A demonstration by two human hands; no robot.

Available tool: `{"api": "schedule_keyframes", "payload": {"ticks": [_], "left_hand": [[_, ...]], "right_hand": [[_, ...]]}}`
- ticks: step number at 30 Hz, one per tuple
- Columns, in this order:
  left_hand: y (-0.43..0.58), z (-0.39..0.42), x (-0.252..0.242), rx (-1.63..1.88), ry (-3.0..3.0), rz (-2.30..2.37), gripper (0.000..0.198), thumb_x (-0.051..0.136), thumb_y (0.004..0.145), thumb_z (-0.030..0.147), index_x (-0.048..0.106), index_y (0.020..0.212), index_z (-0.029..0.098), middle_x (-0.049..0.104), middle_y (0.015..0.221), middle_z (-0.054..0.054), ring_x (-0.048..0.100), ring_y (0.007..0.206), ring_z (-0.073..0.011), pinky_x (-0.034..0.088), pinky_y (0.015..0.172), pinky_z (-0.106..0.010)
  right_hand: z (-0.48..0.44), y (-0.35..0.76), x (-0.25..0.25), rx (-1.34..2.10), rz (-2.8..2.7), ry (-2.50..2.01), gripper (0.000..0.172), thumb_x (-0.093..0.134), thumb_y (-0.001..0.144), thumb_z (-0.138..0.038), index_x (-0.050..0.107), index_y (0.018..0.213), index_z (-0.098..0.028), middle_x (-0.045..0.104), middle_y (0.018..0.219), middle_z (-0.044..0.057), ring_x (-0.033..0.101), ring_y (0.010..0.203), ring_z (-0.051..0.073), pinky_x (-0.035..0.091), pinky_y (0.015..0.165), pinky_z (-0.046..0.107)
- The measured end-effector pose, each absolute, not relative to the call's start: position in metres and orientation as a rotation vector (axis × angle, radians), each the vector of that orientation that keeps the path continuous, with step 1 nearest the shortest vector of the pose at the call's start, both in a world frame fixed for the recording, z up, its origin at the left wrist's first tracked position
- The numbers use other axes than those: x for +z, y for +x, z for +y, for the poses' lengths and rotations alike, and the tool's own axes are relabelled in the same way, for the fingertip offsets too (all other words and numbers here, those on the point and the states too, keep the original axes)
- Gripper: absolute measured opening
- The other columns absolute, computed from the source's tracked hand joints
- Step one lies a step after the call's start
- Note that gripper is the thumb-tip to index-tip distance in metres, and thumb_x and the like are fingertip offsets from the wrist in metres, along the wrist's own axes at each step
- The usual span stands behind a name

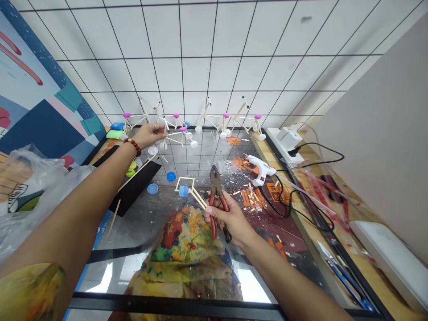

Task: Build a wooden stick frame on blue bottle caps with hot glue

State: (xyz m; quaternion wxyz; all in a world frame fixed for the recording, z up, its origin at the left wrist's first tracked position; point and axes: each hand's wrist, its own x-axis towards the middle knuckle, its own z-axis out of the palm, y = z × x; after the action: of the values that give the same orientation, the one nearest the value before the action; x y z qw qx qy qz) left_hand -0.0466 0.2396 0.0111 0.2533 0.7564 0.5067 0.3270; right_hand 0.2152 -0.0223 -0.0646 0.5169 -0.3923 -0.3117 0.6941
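Note:
My left hand (151, 135) reaches to the far edge of the table, its fingers pinched on a small stick-built bicycle model (179, 136) with a pink seat and white round wheels. My right hand (230, 218) grips pliers (216, 191) with red handles, jaws pointing away from me. The same hand holds thin wooden sticks (198, 198) between thumb and fingers. Near the sticks' far end are a square stick frame (185, 179) and a blue cap (183, 191). Below the palm pokes out a black-tipped handle (227, 235), mostly hidden.
More stick models (219, 120) line the tiled wall. A white glue gun (260, 170) lies right, its cord running to a power strip (286, 145). Stick scraps (250, 198) litter the glass tabletop. Left are blue caps (153, 189), black card (137, 189) and plastic bags (43, 187); scissors (347, 276) lie right.

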Motion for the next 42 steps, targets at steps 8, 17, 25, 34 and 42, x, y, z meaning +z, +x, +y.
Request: {"api": "schedule_keyframes", "payload": {"ticks": [8, 17, 25, 34, 42], "left_hand": [[-0.008, 0.216, 0.028, 0.843, 2.139, 1.232, 0.023, 0.073, 0.065, 0.039, 0.071, 0.067, 0.017, 0.064, 0.067, -0.001, 0.058, 0.069, -0.0171, 0.043, 0.066, -0.028], [0.025, 0.206, 0.006, 0.862, 2.102, 1.236, 0.019, 0.075, 0.067, 0.035, 0.074, 0.070, 0.016, 0.068, 0.069, -0.002, 0.061, 0.072, -0.0182, 0.045, 0.068, -0.029], [0.005, 0.196, 0.000, 0.890, 1.992, 1.294, 0.027, 0.078, 0.066, 0.034, 0.078, 0.086, 0.016, 0.072, 0.076, -0.004, 0.062, 0.073, -0.0180, 0.050, 0.074, -0.031], [0.008, 0.186, -0.015, 0.957, 1.899, 1.261, 0.023, 0.078, 0.068, 0.036, 0.078, 0.078, 0.016, 0.075, 0.081, -0.006, 0.067, 0.079, -0.0199, 0.052, 0.079, -0.031], [0.003, 0.177, -0.019, 0.991, 1.863, 1.276, 0.025, 0.078, 0.068, 0.037, 0.076, 0.083, 0.017, 0.075, 0.082, -0.006, 0.066, 0.078, -0.0191, 0.053, 0.078, -0.032]], "right_hand": [[-0.020, 0.217, -0.068, 1.673, -0.673, -0.899, 0.050, 0.091, 0.059, -0.025, 0.059, 0.098, -0.023, 0.065, 0.075, -0.005, 0.061, 0.057, 0.011, 0.049, 0.052, 0.023], [-0.018, 0.218, -0.067, 1.686, -0.599, -0.866, 0.048, 0.090, 0.060, -0.022, 0.060, 0.097, -0.023, 0.064, 0.074, -0.005, 0.061, 0.059, 0.010, 0.050, 0.053, 0.021], [-0.019, 0.216, -0.062, 1.679, -0.619, -0.877, 0.048, 0.091, 0.058, -0.024, 0.059, 0.094, -0.022, 0.065, 0.075, -0.004, 0.061, 0.057, 0.010, 0.051, 0.052, 0.022], [-0.019, 0.217, -0.068, 1.685, -0.634, -0.864, 0.048, 0.090, 0.061, -0.023, 0.060, 0.098, -0.023, 0.065, 0.076, -0.004, 0.062, 0.060, 0.010, 0.050, 0.053, 0.020], [-0.019, 0.217, -0.067, 1.685, -0.627, -0.870, 0.048, 0.090, 0.059, -0.022, 0.060, 0.096, -0.023, 0.064, 0.073, -0.005, 0.061, 0.059, 0.010, 0.050, 0.054, 0.020]]}}
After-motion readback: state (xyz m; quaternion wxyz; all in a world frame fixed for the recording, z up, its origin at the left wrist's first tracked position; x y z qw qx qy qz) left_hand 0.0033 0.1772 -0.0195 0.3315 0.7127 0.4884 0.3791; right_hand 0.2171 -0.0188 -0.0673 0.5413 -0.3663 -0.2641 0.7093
